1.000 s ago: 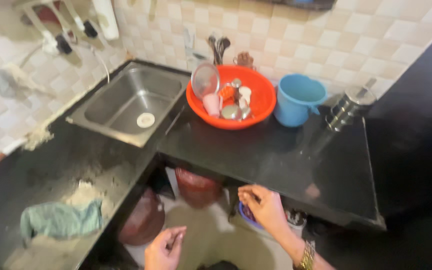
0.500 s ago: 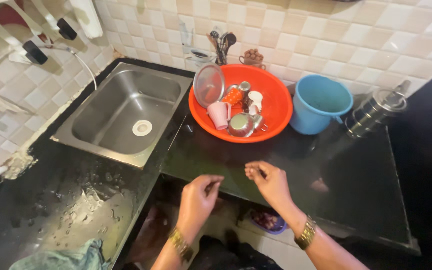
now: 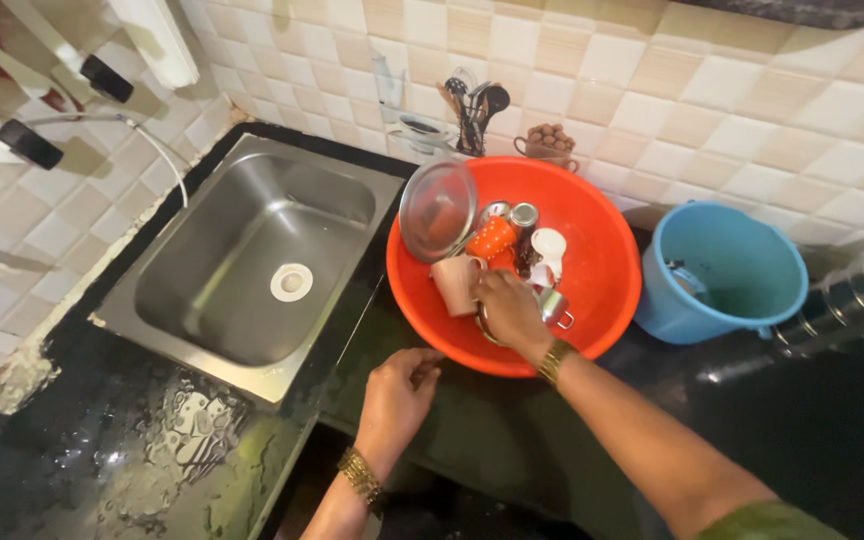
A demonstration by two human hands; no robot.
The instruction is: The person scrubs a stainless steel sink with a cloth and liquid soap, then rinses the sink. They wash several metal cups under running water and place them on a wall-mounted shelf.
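A large orange basin [image 3: 607, 250] stands on the black counter [image 3: 752, 430] and holds several cups, steel tumblers and a clear glass lid [image 3: 437, 208]. My right hand [image 3: 507, 310] reaches into the basin, resting on a steel vessel beside a pink mug [image 3: 455, 283]; whether it grips anything is hidden. My left hand [image 3: 399, 392] hovers over the counter at the basin's near rim, fingers loosely curled and holding nothing.
A steel sink [image 3: 252, 260] is set into the counter on the left, with wet patches in front of it. A blue bucket [image 3: 727, 270] and a steel container [image 3: 852, 300] stand right of the basin. A tiled wall rises behind.
Both hands rose from below the counter edge. My right hand moved forward into the orange basin; my left hand came up to its near rim. The view has drawn closer.
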